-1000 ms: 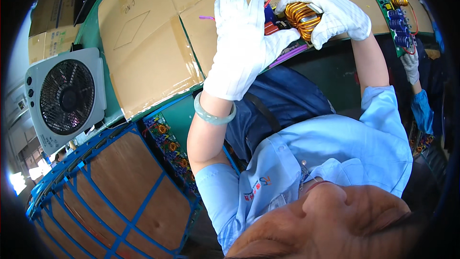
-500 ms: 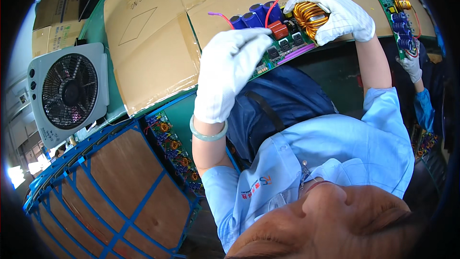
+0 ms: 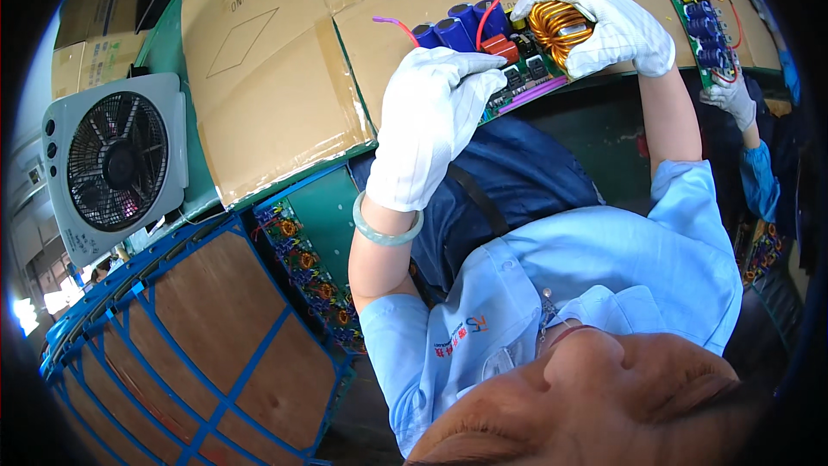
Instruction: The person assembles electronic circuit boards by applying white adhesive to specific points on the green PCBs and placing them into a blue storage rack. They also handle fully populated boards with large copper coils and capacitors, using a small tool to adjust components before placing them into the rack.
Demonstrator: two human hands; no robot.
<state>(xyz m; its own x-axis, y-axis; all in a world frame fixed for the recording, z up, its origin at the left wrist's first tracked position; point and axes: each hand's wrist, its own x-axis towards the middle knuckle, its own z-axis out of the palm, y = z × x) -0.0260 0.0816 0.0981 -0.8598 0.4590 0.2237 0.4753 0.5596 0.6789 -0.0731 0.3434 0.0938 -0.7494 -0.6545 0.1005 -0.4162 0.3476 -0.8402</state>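
A green circuit board point(image 3: 517, 97) is tilted up at the near edge of the cardboard-covered bench. It bears blue capacitors point(image 3: 452, 34), a red block-shaped part point(image 3: 500, 48), small black parts, a purple strip along its near edge and a copper-wound toroid coil point(image 3: 552, 28). Around the coil at the board's right end, my white-gloved right hand point(image 3: 617, 28) is closed. My left hand point(image 3: 435, 121), gloved too, reaches over the left part of the board. Its fingers are pressed together beside the red part and the black parts; anything between them is hidden. Red wires point(image 3: 496, 9) rise from the board.
Cardboard sheets point(image 3: 267, 78) cover the bench. A grey box fan point(image 3: 119, 155) stands at left, above a blue-framed rack point(image 3: 228, 328). More boards point(image 3: 306, 263) sit below the bench edge. At far right, another person's gloved hand point(image 3: 733, 102) holds a similar board point(image 3: 703, 30).
My left hand has shifted right along the board, its fingertips now over the black parts. My right hand stays on the coil. The other person's board has moved slightly left.
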